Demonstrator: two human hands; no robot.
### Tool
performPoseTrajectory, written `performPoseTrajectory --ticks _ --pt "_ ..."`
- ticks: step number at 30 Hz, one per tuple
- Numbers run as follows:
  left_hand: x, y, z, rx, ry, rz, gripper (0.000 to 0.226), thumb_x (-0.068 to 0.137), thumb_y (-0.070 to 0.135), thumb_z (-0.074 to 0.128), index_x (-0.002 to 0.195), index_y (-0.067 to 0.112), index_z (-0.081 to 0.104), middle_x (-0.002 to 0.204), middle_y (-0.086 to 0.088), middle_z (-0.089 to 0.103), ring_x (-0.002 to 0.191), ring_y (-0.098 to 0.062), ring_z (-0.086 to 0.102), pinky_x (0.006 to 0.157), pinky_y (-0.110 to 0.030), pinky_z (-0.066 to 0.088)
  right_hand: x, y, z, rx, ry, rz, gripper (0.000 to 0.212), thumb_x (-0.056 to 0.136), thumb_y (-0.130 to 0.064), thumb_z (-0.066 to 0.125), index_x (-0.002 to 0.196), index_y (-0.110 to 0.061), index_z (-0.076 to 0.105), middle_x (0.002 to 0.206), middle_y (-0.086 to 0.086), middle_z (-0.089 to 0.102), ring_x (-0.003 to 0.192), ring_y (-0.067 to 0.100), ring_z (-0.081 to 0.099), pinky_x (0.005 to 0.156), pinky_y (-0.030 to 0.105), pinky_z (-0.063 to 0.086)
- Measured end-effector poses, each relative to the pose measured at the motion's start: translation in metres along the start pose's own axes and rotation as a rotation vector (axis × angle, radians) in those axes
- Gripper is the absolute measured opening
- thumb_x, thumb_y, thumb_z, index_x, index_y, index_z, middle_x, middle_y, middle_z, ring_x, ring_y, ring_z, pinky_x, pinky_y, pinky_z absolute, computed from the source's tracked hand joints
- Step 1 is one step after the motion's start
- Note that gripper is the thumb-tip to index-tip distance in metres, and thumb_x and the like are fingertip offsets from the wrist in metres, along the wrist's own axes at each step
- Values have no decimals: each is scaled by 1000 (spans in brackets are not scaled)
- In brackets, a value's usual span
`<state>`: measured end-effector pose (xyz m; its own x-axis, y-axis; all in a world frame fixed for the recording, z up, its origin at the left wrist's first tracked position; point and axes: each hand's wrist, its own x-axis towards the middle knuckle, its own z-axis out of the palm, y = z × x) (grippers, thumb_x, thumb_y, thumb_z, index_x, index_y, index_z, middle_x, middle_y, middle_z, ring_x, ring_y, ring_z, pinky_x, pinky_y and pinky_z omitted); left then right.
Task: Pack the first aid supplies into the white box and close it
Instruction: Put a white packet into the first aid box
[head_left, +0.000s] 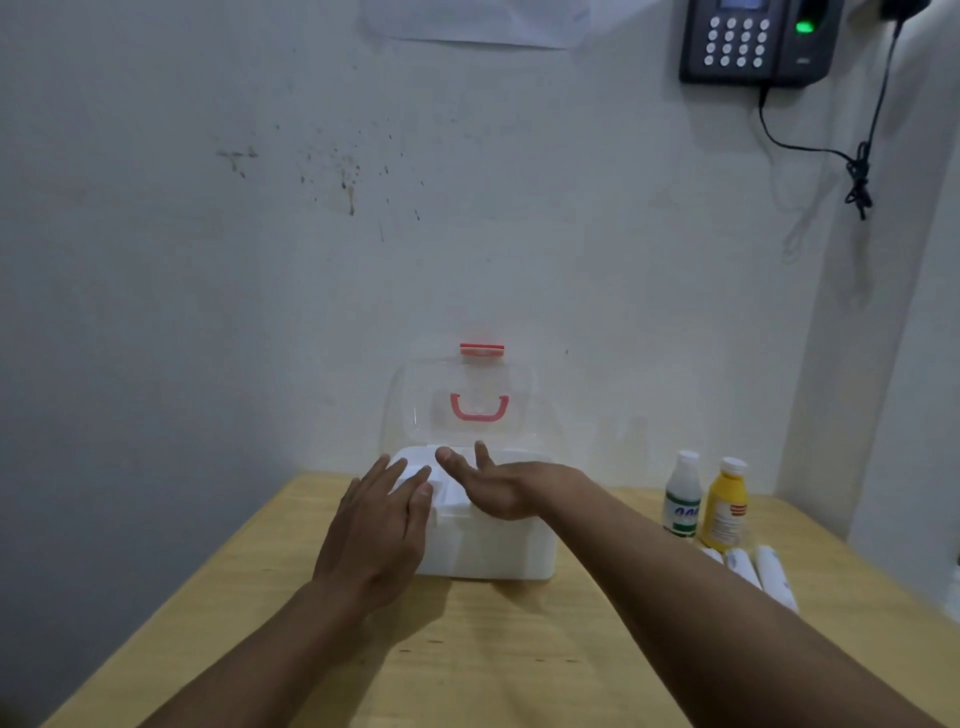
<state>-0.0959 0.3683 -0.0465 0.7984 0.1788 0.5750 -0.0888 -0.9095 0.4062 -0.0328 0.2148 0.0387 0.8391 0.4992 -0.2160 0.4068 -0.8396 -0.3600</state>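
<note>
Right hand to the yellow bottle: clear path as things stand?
Probably yes. The right hand is open and empty over the white box; the yellow bottle stands to its right on the table, only the white bottle beside it.

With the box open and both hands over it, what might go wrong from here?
1. The right forearm crosses in front of the white bottle and yellow bottle; pulling back carelessly may knock them over.
2. The clear lid stands upright against the wall; a push on the white box might make it fall onto the left hand or right hand.
</note>
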Motion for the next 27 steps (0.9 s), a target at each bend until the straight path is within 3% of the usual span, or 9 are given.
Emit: performPoseTrajectory --ticks 5,9,15,22,27 --pt "0 0 2 -20 8 -3 63 97 49 14 145 30 48 156 6 39 150 -9 18 121 -38 21 5 -6 5 53 -4 -59 71 85 -78 -4 151 -51 -5 161 -10 -23 152 30 -1 118 54 2" --pt "-1 0 1 -16 8 -11 62 96 49 15 144 30 49 155 6 41 150 -9 19 121 -38 21 1 -7 0 -3 2 23 72 91 -72 -2 155 -40 -4 162 -5 -21 152 30 1 119 50 3" --pt "-2 2 -1 -19 6 -7 62 96 49 15 144 30 49 155 7 40 150 -9 19 121 -37 21 -6 -11 -3 17 -16 -5 63 95 -66 -3 154 -44 -6 164 -1 -19 152 31 -5 119 51 -1" --pt "0 0 0 -14 -3 -2 63 96 50 14 144 30 49 155 7 40 150 -9 18 121 -39 21 7 -3 -1 -9 -13 110 78 88 -76 -2 156 -38 -5 164 -6 -14 152 28 -3 119 52 -1" --pt "0 -1 0 -22 -2 1 62 96 50 15 144 30 49 155 7 40 150 -9 18 121 -40 22 10 -5 0 75 -33 1 68 92 -70 -3 154 -45 -5 164 -4 -16 152 30 -7 118 53 -3"
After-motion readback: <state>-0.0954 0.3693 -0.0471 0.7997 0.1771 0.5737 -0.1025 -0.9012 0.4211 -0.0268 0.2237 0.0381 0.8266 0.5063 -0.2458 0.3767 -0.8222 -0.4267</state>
